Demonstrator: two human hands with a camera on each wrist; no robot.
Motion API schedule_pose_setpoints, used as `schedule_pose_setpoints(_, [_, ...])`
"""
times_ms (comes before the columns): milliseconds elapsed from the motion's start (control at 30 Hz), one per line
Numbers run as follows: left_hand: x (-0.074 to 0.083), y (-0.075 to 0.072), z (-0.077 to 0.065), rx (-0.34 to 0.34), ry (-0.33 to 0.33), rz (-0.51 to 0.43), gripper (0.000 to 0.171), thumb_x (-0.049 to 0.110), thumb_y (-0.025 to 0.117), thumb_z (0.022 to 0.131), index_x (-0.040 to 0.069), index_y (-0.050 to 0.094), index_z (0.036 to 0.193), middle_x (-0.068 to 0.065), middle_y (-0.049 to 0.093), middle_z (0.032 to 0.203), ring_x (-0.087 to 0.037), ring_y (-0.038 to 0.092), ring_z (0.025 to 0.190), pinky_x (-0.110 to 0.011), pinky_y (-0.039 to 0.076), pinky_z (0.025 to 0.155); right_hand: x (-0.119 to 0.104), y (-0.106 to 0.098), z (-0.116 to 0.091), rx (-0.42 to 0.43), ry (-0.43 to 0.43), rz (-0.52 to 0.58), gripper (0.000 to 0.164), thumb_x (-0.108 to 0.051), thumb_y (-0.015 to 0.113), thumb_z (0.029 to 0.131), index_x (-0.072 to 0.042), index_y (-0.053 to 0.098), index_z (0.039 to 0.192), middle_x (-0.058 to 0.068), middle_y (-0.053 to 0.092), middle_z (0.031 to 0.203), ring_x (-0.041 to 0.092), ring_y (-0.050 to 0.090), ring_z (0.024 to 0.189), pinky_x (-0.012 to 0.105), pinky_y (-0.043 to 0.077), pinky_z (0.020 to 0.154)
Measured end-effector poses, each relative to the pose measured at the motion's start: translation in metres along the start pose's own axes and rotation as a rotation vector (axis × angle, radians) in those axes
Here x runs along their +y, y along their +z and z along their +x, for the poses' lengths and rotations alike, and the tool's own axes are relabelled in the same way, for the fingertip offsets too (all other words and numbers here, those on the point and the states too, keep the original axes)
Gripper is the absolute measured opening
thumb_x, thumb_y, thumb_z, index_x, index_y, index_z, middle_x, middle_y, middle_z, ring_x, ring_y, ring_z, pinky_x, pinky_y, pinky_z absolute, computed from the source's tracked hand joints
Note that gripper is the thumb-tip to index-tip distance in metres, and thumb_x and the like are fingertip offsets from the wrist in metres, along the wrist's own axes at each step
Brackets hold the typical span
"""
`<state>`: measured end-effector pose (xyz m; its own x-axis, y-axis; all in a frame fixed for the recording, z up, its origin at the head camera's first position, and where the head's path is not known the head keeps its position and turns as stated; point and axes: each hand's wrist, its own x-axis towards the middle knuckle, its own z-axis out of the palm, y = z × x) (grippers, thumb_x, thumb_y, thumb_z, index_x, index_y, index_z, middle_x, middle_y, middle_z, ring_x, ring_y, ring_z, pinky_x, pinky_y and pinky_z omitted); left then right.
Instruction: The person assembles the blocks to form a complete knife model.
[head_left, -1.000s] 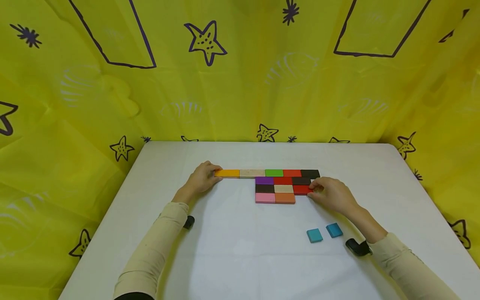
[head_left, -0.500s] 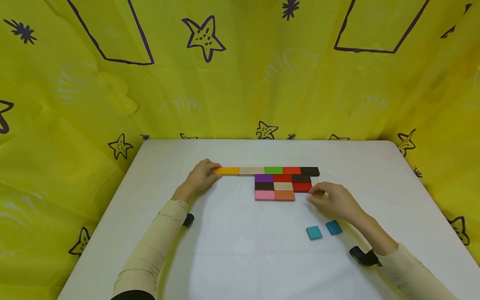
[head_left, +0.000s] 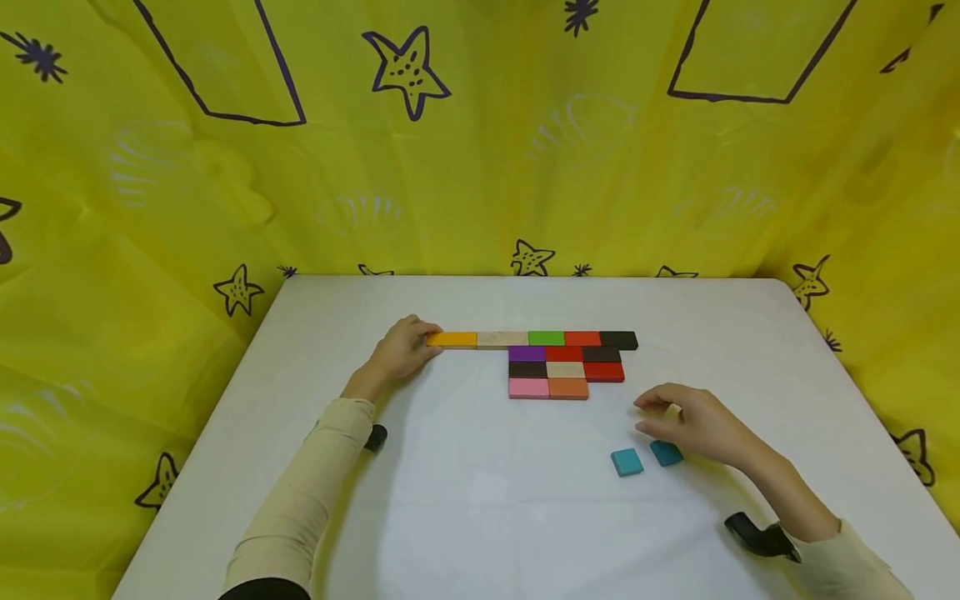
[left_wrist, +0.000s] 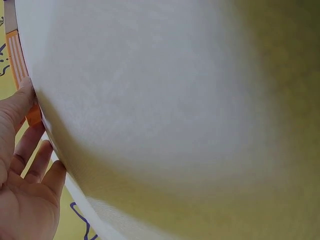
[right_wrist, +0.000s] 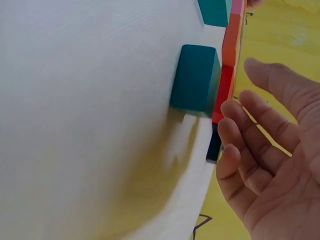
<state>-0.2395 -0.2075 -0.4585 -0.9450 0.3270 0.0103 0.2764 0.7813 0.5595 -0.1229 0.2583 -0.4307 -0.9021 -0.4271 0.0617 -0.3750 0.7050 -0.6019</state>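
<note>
My left hand (head_left: pixel 399 348) pinches the left end of an orange block (head_left: pixel 456 340), thumb on its near side in the left wrist view. That block starts a back row with a pale wooden block (head_left: pixel 502 339), a green block (head_left: pixel 547 338), a red block (head_left: pixel 582 338) and a black block (head_left: pixel 618 340). Shorter rows touch it in front, ending with a pink block (head_left: pixel 528 388) and an orange-brown block (head_left: pixel 568 388). My right hand (head_left: pixel 693 423) hovers with nothing in it, fingers spread from the thumb, above a dark teal block (head_left: pixel 666 453). A lighter teal block (head_left: pixel 627 462) lies beside that.
The blocks lie on a white table (head_left: pixel 480 533). A yellow patterned curtain (head_left: pixel 480 167) closes off its back and sides. A black wrist camera (head_left: pixel 761 537) sticks out from the right wrist, another (head_left: pixel 377 437) from the left.
My right hand has let go of the red block at the right end of the third-from-front edge rows and moved right and nearer, over the teal blocks. The left hand stays put.
</note>
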Motion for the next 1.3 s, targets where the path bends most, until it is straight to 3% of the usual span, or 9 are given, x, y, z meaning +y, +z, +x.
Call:
schedule_pose_setpoints(533, [0.001,-0.002,-0.002,0.007,0.004,0.009,0.033,0.021,0.073,0.097,0.006,0.071,0.126,-0.011,0.060,0.107,-0.026,0.051,0.094,-0.040,0.045,0.083,0.017,-0.007,-0.029,-0.088,-0.064,0.062,0.040,-0.030,0.089,0.079,-0.017,0.072,0.113,-0.005,0.068,0.107,0.008,0.053,0.089,0.023,0.043,0.068])
schedule_pose_setpoints(867, [0.000,0.000,-0.001,0.017,0.008,0.010,0.033,0.021,0.074,0.096,0.006,0.071,0.125,-0.010,0.060,0.106,-0.026,0.051,0.095,-0.040,0.044,0.083,0.020,-0.007,-0.031,-0.137,-0.055,0.086,0.035,-0.019,0.089,0.079,-0.015,0.069,0.108,-0.003,0.065,0.105,0.010,0.051,0.086,0.024,0.042,0.065])
schedule_pose_setpoints(1133, [0.000,0.000,-0.001,0.016,-0.001,0.006,0.033,0.022,0.074,0.096,0.007,0.072,0.125,-0.010,0.061,0.107,-0.027,0.052,0.098,-0.042,0.045,0.086,0.021,-0.006,-0.031,-0.133,-0.041,0.034,0.038,-0.019,0.091,0.077,-0.015,0.068,0.107,-0.007,0.064,0.105,0.008,0.052,0.091,0.024,0.045,0.075])
schedule_pose_setpoints(1300, [0.001,0.000,-0.001,0.019,0.006,0.004,0.033,0.022,0.074,0.096,0.007,0.072,0.125,-0.010,0.061,0.107,-0.026,0.052,0.097,-0.041,0.045,0.085,0.021,-0.005,-0.028,-0.087,-0.060,0.023,0.036,-0.017,0.091,0.077,-0.017,0.069,0.105,-0.008,0.063,0.104,0.009,0.052,0.090,0.025,0.044,0.073])
